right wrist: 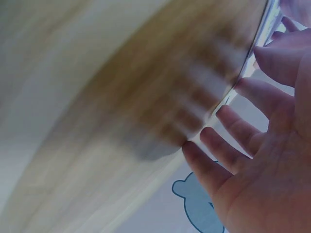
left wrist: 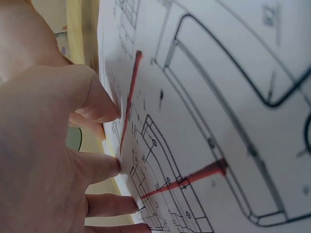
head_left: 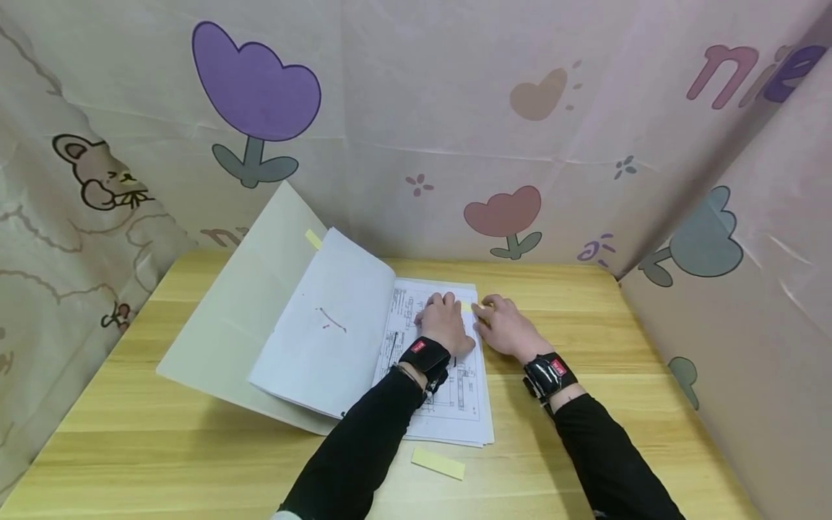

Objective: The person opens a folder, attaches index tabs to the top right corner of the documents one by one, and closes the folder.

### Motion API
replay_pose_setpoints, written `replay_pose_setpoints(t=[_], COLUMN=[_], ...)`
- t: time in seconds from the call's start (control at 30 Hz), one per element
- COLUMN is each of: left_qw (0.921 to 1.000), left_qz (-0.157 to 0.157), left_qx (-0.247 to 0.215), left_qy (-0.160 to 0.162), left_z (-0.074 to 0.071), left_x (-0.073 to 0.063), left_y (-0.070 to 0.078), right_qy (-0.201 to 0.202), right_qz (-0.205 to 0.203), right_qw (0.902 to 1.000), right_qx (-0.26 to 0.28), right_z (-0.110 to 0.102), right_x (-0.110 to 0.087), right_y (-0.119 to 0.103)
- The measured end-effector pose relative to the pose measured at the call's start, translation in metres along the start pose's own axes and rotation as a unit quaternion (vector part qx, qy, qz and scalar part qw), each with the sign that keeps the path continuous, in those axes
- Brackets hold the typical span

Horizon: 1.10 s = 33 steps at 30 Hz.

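Observation:
An opened folder or booklet lies on the table, its pale cover (head_left: 217, 325) and white turned pages (head_left: 338, 310) raised to the left. My left hand (head_left: 445, 325) rests on the printed drawing page (head_left: 471, 404), fingertips pressing the paper. Red marks (left wrist: 194, 179) cross the line drawing in the left wrist view. Between the hands, a yellow sticky strip (head_left: 466, 307) shows at the page's right edge. There my right hand (head_left: 510, 331) touches the edge with fingers extended, as the right wrist view also shows; its fingertips partly hide the strip.
A loose yellow strip (head_left: 438, 464) lies on the wooden table (head_left: 552, 448) just below the pages. Another yellow tab (head_left: 313, 239) sticks out from the top of the turned pages. Printed curtains (head_left: 416, 130) enclose the table's back and sides.

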State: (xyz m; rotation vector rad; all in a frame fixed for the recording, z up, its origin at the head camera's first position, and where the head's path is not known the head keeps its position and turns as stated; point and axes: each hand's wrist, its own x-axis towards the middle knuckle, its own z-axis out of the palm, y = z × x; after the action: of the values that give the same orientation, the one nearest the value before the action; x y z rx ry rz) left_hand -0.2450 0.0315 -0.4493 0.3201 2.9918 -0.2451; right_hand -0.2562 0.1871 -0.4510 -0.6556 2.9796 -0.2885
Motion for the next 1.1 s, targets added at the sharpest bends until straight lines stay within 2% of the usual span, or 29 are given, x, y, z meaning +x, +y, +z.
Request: replay_pose_setpoints(t=[0.23,0.37,0.43,0.53,0.63,0.7,0.77,0.83,0.9,1.0,1.1], left_qw=[0.9998,0.9998,0.9994,0.9966,0.9857,0.9719,0.9548,0.9383,0.9287,0.9222,0.9215], left_qz=[0.009,0.009,0.015,0.032,0.047,0.046,0.043,0.040,0.040,0.057,0.093], left_qx=[-0.011,-0.018,-0.029,-0.075,-0.162,-0.231,-0.294,-0.343,-0.369,-0.382,-0.375], left_qy=[-0.009,0.002,0.008,0.011,0.006,-0.005,-0.013,-0.016,-0.005,0.022,0.043], left_z=[-0.001,0.000,0.000,-0.002,-0.006,-0.011,-0.016,-0.022,-0.026,-0.029,-0.031], left_x=[0.000,-0.002,-0.004,-0.008,-0.014,-0.019,-0.025,-0.033,-0.042,-0.057,-0.076], left_y=[-0.002,-0.006,-0.009,-0.015,-0.027,-0.039,-0.051,-0.061,-0.070,-0.081,-0.089], right_qy=[-0.013,-0.002,0.010,0.034,0.057,0.068,0.072,0.070,0.063,0.041,0.020], right_qz=[0.027,0.049,0.062,0.080,0.083,0.080,0.078,0.074,0.070,0.069,0.072], right_qw=[0.9987,0.9972,0.9968,0.9961,0.9938,0.9907,0.9876,0.9852,0.9841,0.9819,0.9799], right_qx=[-0.041,-0.057,-0.050,-0.010,0.048,0.086,0.117,0.138,0.151,0.171,0.185], right_z=[-0.003,-0.007,-0.010,-0.014,-0.017,-0.018,-0.018,-0.017,-0.015,-0.012,-0.010], right_x=[-0.008,-0.013,-0.016,-0.020,-0.025,-0.028,-0.032,-0.037,-0.042,-0.049,-0.054], right_y=[0.012,0.022,0.025,0.026,0.021,0.014,0.007,0.001,-0.005,-0.015,-0.024])
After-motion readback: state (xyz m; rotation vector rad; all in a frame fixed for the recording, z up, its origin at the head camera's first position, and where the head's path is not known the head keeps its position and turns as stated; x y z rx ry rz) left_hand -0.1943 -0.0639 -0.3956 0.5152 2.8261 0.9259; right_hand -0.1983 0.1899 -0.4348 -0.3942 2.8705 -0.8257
